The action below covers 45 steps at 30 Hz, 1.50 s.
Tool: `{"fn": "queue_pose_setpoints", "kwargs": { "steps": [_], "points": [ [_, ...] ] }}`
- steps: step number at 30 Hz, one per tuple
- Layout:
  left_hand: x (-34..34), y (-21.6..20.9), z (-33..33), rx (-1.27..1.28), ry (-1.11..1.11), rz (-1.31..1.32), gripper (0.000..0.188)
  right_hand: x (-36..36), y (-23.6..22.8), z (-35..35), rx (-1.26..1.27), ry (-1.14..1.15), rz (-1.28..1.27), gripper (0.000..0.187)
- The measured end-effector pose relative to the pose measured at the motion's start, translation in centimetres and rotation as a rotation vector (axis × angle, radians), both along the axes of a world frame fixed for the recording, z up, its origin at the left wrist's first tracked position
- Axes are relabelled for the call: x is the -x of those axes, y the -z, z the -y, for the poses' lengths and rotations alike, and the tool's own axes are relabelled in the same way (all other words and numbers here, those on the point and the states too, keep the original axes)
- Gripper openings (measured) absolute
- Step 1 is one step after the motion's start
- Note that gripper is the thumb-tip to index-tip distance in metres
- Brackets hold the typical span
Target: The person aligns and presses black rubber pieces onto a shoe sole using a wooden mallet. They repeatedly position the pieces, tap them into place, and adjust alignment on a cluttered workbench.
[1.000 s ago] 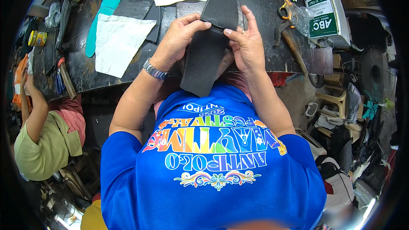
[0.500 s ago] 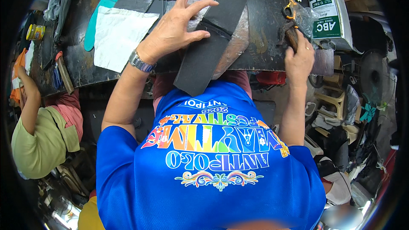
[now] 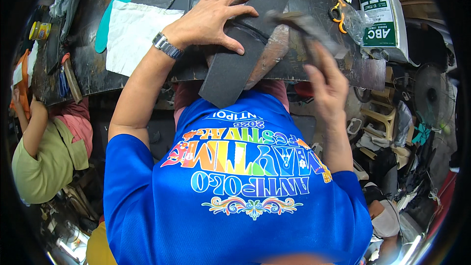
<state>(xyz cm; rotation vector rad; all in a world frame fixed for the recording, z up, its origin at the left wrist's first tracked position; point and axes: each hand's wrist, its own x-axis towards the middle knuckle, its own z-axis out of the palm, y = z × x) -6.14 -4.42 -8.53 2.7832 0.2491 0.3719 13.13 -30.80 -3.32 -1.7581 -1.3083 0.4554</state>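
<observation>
My left hand (image 3: 208,22) lies with fingers spread on a long black strip of sheet material (image 3: 228,76), its thumb pressing near a raised fold or seam across the middle. The strip slants over the table's front edge toward me. Under it shows a worn, brownish slab (image 3: 272,54). In my right hand (image 3: 329,81) is a hammer (image 3: 314,34), lifted just right of the slab; its head is smeared by motion. What lies beneath my left palm is hidden.
White sheets (image 3: 135,34) and a teal cut-out (image 3: 122,5) lie left on the dark table (image 3: 191,71). Orange-handled scissors (image 3: 337,17), a plastic bag (image 3: 360,24) and a white-green box (image 3: 382,19) stand right. Another person (image 3: 54,152) sits at the far left.
My right hand has picked the hammer up from beside the scissors and swung it left toward the slab. My left hand has come down onto the black strip.
</observation>
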Motion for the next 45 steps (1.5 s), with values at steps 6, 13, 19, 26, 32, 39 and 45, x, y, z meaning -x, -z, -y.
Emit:
{"fn": "queue_pose_setpoints", "kwargs": {
  "steps": [6, 13, 19, 26, 32, 39, 45],
  "points": [
    [0.0, 0.2, -0.1, 0.006, -0.001, 0.041, 0.097, 1.0, 0.3, -2.5, -0.028, -0.026, 0.127, 0.048],
    [-0.2, 0.2, -0.3, -0.011, 0.013, 0.014, 0.108, 1.9, 0.0, -3.4, 0.200, -0.059, 0.337, 0.047],
    [-0.2, 0.2, -0.2, 0.008, -0.019, 0.003, 0.105, 2.5, -0.2, -5.1, 0.253, -0.165, 0.347, 0.047],
    [0.0, 0.2, -0.1, 0.043, -0.016, 0.054, 0.106, 2.1, 0.2, -3.0, -0.020, -0.062, 0.145, 0.048],
    [-0.3, -0.2, -0.1, -0.015, -0.008, 0.040, 0.102, 1.2, -0.5, -0.3, 0.231, -0.033, 0.231, 0.047],
    [-0.2, -1.6, 0.8, 0.030, -0.037, 0.050, 0.098, 1.3, 0.6, 1.5, 0.313, 0.066, 0.108, 0.048],
    [-1.5, -2.6, 2.8, 0.356, -0.256, 0.081, 0.074, -3.4, 2.5, 2.0, 0.071, 0.320, 0.398, 0.070]
  ]
}}
